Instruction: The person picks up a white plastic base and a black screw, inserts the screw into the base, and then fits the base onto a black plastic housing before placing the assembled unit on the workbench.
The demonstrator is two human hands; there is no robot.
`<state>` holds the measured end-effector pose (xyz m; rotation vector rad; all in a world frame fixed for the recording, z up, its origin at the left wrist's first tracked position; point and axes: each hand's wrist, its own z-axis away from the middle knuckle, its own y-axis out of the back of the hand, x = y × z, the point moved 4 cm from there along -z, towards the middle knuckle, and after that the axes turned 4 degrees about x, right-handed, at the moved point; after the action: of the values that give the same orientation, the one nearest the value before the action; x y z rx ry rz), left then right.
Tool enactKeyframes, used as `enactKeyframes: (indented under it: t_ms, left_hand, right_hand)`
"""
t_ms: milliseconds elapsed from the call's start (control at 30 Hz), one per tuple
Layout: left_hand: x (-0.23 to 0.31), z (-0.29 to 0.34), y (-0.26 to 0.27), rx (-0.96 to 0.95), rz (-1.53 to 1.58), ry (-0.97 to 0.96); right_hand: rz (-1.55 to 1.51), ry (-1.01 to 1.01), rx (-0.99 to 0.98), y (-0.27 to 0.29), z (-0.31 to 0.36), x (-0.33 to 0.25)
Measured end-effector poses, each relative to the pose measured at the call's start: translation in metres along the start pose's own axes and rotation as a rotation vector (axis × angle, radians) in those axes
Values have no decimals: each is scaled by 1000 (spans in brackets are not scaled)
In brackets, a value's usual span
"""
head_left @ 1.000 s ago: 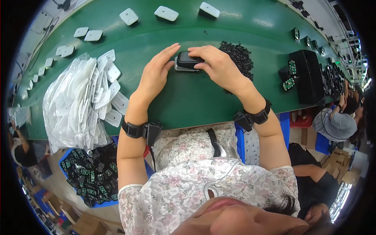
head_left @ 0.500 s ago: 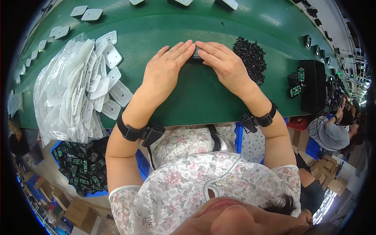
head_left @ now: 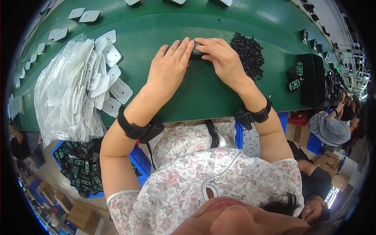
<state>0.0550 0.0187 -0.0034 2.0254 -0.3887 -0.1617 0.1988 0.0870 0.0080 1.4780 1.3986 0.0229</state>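
Observation:
A small dark rectangular casing [head_left: 197,51] lies between my hands on the green table, mostly covered by them. Along its left side, my left hand [head_left: 171,62] presses with long, nearly straight fingers; its thumb is hidden. My right hand [head_left: 223,58] grips the opposite side with bent fingers, the tips of two resting over its top edge. A pile of tiny black parts [head_left: 247,55] sits just right of my right hand. Off to the left of my left hand, white plastic plates [head_left: 111,55] spill from a clear plastic bag [head_left: 58,92].
White-topped pieces [head_left: 90,16] stand spaced along the table's far and left sides. At right are a black box [head_left: 312,80] and green circuit boards [head_left: 294,84]. A blue bin [head_left: 141,160] of boards sits below the table's left edge. Other people [head_left: 331,129] sit at right.
My right fingers have drawn back and bent slightly, uncovering more of the dark casing. My left hand has turned a little and lowered. The whole view has shifted slightly.

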Motion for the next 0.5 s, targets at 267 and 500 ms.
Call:
enactKeyframes:
  t_ms: [267,500]
  left_hand:
    - [-24,-35,-8,87,406,340]
    - [-14,-21,-40,-9,1408,766]
  right_hand:
    - [-646,-369,-4,21,-35,24]
    - [-713,-449,49,16,-16,26]
